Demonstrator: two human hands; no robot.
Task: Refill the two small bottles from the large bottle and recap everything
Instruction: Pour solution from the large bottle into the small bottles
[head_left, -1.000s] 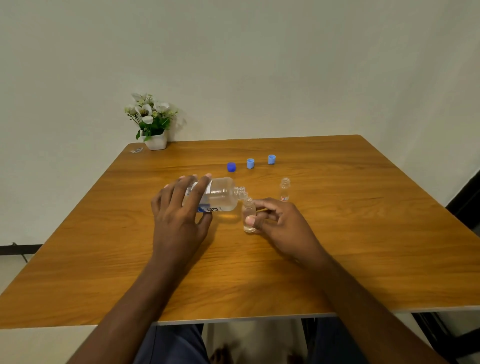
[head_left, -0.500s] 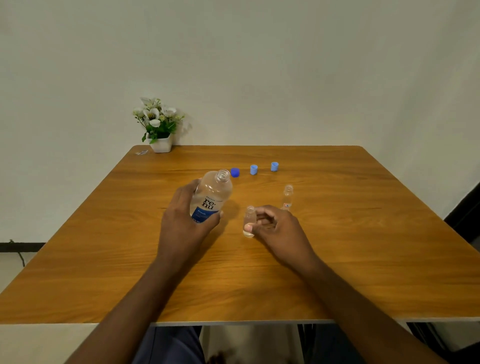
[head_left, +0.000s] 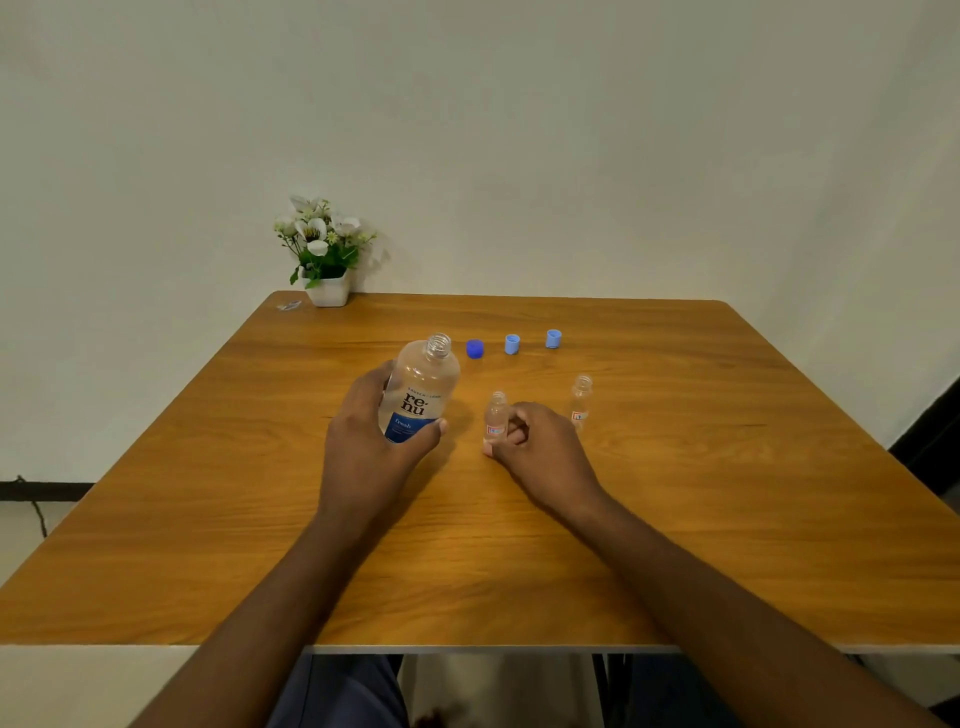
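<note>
My left hand (head_left: 371, 441) grips the large clear bottle (head_left: 422, 387), which has a blue label and an uncapped neck and stands almost upright at the table's middle. Just to its right, my right hand (head_left: 540, 452) pinches a small clear bottle (head_left: 496, 415) that stands uncapped on the table. A second small bottle (head_left: 581, 397), also uncapped, stands alone further right. Behind them lie a dark blue cap (head_left: 475, 348) and two light blue caps (head_left: 512, 344) (head_left: 554, 339) in a row.
The wooden table (head_left: 727, 519) has its front edge near me and a wall behind. A white pot of flowers (head_left: 324, 260) stands at the back left corner, with a small clear scrap (head_left: 289, 305) beside it.
My left hand has tipped the large bottle back from lying over the small bottle's mouth to nearly upright, moving it left. My right hand stayed on the small bottle.
</note>
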